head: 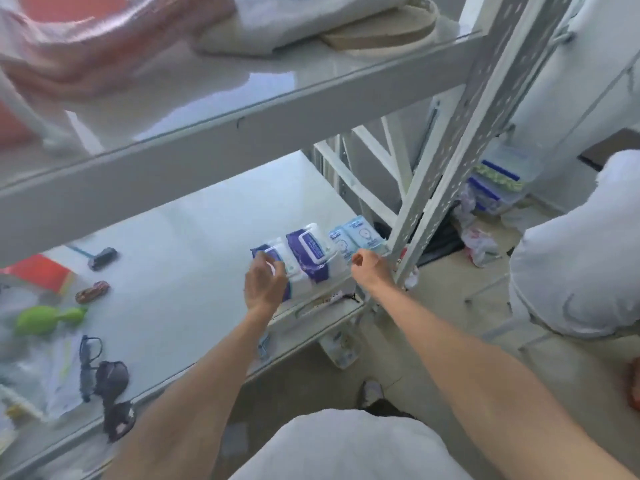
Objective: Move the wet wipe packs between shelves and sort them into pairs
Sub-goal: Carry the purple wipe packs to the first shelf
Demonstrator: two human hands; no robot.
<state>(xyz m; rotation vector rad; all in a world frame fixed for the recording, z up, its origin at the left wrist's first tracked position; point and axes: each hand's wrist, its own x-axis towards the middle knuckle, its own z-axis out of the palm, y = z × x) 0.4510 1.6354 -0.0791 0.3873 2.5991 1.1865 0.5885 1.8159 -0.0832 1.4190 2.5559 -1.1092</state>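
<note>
Head view looks down on a white metal rack, both bare arms reaching to the right end of the lower shelf. Two purple-and-white wet wipe packs lie side by side near the shelf's front edge, touching each other. Just to their right, two smaller light blue wipe packs sit as a pair next to the perforated upright post. The left hand rests on the nearer purple pack, fingers curled over its near end; whether it truly grips the pack is hard to tell. The right hand is clenched into a loose fist just in front of the blue packs, and whether it touches or pinches one cannot be made out.

Further left on the same shelf lie a green toy, a dark pair of sunglasses, a small brown item and a dark brush-like tool, all well apart from the packs. The upper shelf carries folded pink and white fabric.
</note>
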